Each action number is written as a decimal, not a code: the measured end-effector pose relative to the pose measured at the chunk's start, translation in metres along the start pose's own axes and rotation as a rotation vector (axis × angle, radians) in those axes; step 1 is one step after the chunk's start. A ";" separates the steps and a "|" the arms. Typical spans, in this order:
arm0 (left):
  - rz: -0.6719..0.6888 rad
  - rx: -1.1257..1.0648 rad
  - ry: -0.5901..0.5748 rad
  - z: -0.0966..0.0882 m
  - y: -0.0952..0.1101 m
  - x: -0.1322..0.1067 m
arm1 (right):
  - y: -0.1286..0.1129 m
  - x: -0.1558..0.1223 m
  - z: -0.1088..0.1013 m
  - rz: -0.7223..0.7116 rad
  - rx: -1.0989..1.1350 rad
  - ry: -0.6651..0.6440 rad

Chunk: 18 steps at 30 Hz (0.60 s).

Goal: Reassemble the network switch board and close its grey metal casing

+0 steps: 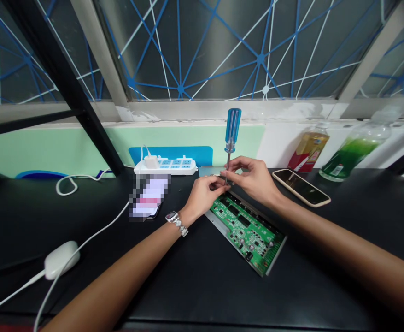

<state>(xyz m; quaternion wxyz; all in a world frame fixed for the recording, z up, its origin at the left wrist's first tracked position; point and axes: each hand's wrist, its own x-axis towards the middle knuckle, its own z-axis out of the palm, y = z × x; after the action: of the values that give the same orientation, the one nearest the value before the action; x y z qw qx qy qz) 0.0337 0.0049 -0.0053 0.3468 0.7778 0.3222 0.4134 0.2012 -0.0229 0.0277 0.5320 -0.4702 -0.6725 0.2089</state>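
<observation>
A green circuit board point(248, 230) in a grey metal tray lies on the black table point(202, 286). A screwdriver point(232, 131) with a clear blue handle stands upright over the board's far end. My right hand point(253, 180) pinches its metal shaft low down. My left hand point(205, 193), with a watch on the wrist, has its fingers closed at the shaft's tip, touching the right hand. Whether a screw sits between the left fingers is hidden.
A white power strip point(165, 167) with a plugged charger sits at the back. A phone point(301, 186) lies right of my hands, another phone point(149, 197) left. Two bottles point(308, 150) point(352, 154) stand at the back right. A white adapter point(61, 259) with cables lies front left.
</observation>
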 end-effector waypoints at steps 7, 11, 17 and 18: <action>0.047 0.044 -0.004 -0.001 -0.001 0.000 | 0.003 -0.002 0.000 -0.007 -0.007 -0.020; 0.036 0.022 0.019 0.000 -0.002 0.000 | 0.004 -0.002 0.000 -0.016 -0.014 -0.007; 0.057 0.057 0.015 -0.001 -0.003 0.000 | 0.004 -0.002 0.001 -0.008 -0.007 -0.038; 0.052 0.058 0.017 -0.001 -0.003 0.000 | 0.004 -0.002 0.001 -0.010 -0.011 -0.032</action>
<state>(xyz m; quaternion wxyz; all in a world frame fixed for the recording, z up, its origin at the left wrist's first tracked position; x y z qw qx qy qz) 0.0320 0.0067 -0.0069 0.3105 0.7922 0.3167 0.4193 0.2022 -0.0225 0.0230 0.5195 -0.4663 -0.6845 0.2101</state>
